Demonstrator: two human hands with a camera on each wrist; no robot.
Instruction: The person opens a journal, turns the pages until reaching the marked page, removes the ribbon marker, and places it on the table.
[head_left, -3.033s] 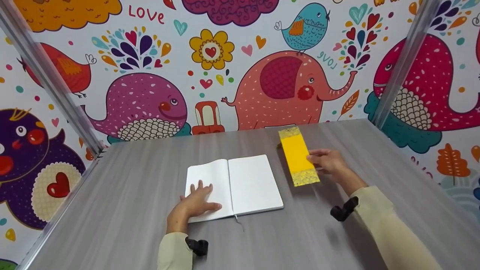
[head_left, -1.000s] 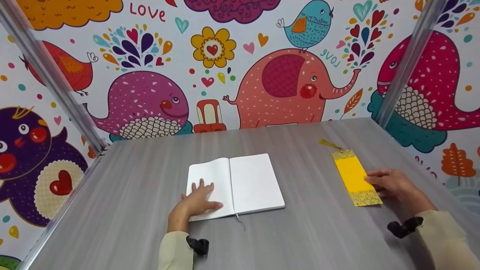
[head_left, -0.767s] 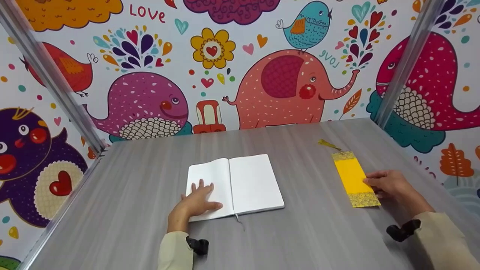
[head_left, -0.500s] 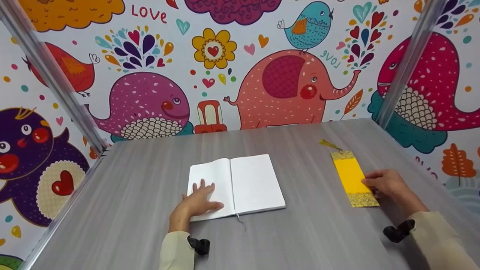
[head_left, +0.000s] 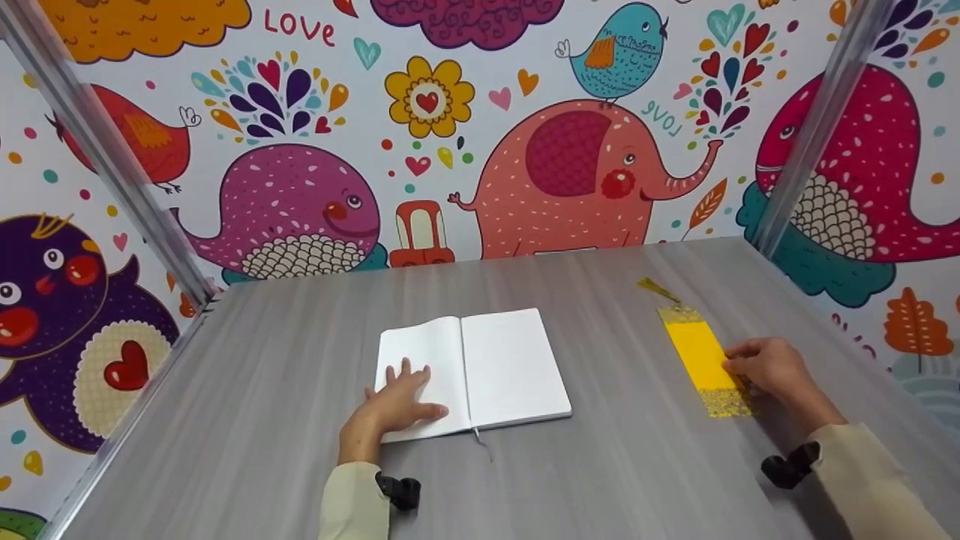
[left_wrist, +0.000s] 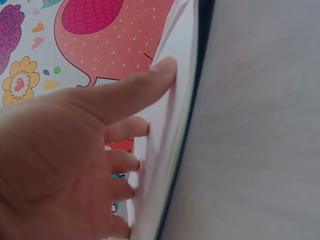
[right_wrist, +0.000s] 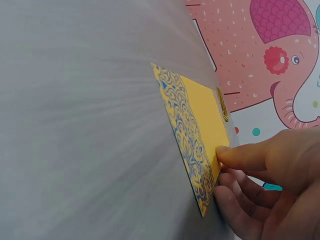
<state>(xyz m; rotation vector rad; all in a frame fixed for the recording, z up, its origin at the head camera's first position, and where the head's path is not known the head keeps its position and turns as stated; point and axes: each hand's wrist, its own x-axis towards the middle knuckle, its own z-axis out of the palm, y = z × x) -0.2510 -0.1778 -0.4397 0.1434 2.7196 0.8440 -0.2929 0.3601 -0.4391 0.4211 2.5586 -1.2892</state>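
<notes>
Compared with three seconds ago, the yellow bookmark [head_left: 697, 352] has moved from just beside the open notebook [head_left: 514, 367] to well apart from it, at its 3 o'clock. It now lies low and almost flat at the table [head_left: 262, 390]; whether all of it touches, I cannot tell. Its tassel [head_left: 658, 289], mostly hidden then, shows at the bookmark's 11 o'clock. The right hand [head_left: 776, 367] has travelled with it, thumb and fingers pinching its 3 o'clock edge. Since one second ago, both have edged slightly toward 9 o'clock. The left hand [head_left: 394, 405] is unchanged, fingers spread apart on the notebook's left page, at 8 o'clock.
</notes>
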